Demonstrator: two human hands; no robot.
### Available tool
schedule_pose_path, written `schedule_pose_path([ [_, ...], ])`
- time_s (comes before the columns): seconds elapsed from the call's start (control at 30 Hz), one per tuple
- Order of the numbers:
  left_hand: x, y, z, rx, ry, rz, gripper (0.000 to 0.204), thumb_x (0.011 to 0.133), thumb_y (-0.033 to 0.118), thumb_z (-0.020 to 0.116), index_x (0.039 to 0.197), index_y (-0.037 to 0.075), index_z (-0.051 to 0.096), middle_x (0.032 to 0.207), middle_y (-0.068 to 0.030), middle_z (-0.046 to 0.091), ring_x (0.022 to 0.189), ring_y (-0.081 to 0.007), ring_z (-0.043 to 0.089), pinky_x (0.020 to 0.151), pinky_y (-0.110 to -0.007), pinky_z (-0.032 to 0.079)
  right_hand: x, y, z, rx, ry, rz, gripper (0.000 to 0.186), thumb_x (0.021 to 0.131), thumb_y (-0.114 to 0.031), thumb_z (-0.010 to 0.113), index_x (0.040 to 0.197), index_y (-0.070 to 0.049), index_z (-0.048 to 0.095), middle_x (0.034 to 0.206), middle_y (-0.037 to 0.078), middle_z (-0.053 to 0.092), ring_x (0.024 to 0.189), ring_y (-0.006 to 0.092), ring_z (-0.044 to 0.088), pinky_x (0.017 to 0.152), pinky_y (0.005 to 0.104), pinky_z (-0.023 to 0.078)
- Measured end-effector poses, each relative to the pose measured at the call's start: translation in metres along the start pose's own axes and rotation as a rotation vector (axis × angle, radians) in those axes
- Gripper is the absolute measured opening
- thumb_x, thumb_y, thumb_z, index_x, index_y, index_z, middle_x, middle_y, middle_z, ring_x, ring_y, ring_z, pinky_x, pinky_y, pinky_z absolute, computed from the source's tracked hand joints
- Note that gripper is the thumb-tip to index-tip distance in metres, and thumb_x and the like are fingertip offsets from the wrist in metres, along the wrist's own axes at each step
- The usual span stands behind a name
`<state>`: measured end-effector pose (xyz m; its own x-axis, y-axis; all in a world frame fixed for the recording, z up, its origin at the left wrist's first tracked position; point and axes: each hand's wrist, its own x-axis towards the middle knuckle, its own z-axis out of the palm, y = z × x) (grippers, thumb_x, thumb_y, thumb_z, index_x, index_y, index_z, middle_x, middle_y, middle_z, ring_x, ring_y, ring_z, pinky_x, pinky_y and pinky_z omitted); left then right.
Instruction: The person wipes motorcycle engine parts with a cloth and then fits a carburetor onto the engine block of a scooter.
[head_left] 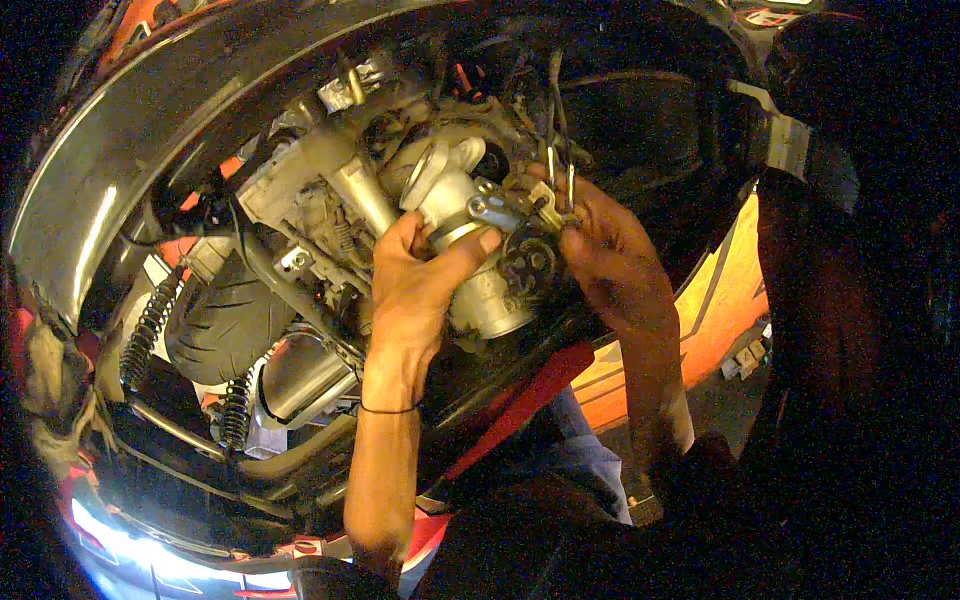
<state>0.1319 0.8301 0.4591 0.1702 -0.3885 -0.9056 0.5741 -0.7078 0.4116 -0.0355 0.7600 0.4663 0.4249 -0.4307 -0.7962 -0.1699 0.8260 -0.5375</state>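
Note:
A silver metal throttle body, with a round open barrel and a clamp band, sits tilted in the middle of a scooter's engine bay. My left hand grips it from the left, thumb across its top and the other fingers partly hidden. On its right side are a dark linkage wheel and a small brass-coloured bracket. My right hand is closed there, fingers pinching the end of a throttle cable at the bracket. Two dark cables come down to this spot from above.
The black body rim curves around the bay. Engine parts lie left of the throttle body. Lower left are a rear tyre, coil springs and a metal cylinder. An orange side panel stands to the right.

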Motion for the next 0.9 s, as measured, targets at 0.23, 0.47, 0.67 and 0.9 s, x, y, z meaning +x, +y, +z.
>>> schedule_pose_path([
  [0.23, 0.011, -0.01, -0.008, 0.1, -0.195, 0.042, 0.04, 0.071, 0.017, 0.075, 0.1, -0.004, 0.06, 0.086, -0.0079, 0.064, 0.074, -0.014, 0.06, 0.067, -0.026, 0.047, 0.003, 0.013, 0.014, 0.051, 0.171, -0.121, 0.04, 0.088, -0.02, 0.056, 0.124, -0.002, 0.053, 0.115, 0.007, 0.06, 0.103, 0.0154, 0.056, 0.093, 0.0293, 0.04],
  [0.47, 0.015, -0.008, -0.004, 0.075, -0.13, 0.028, 0.033, 0.072, 0.021, 0.065, 0.093, -0.004, 0.062, 0.079, -0.0082, 0.063, 0.066, -0.0149, 0.058, 0.06, -0.025, 0.044, 0.016, 0.019, 0.008, 0.172, 0.069, -0.153, 0.037, 0.088, -0.017, 0.056, 0.121, 0.002, 0.052, 0.109, 0.009, 0.061, 0.1, 0.0161, 0.058, 0.091, 0.0268, 0.041],
  [0.67, 0.019, -0.006, 0.002, 0.068, -0.212, 0.037, 0.03, 0.071, 0.023, 0.061, 0.085, -0.003, 0.063, 0.073, -0.0068, 0.06, 0.062, -0.0162, 0.053, 0.057, -0.027, 0.041, 0.017, 0.019, -0.013, 0.137, 0.04, -0.068, 0.041, 0.088, -0.013, 0.058, 0.125, 0.001, 0.047, 0.107, 0.009, 0.062, 0.094, 0.0151, 0.06, 0.085, 0.027, 0.045],
  [0.9, 0.03, -0.018, 0.002, -0.145, -0.271, -0.051, 0.046, 0.079, 0.039, 0.062, 0.1, -0.002, 0.063, 0.094, -0.0099, 0.063, 0.088, -0.0191, 0.055, 0.082, -0.027, 0.042, 0.017, 0.024, -0.031, -0.021, 0.025, -0.11, 0.044, 0.087, -0.011, 0.059, 0.127, 0.0, 0.045, 0.107, 0.009, 0.062, 0.097, 0.0144, 0.058, 0.086, 0.0274, 0.044],
])
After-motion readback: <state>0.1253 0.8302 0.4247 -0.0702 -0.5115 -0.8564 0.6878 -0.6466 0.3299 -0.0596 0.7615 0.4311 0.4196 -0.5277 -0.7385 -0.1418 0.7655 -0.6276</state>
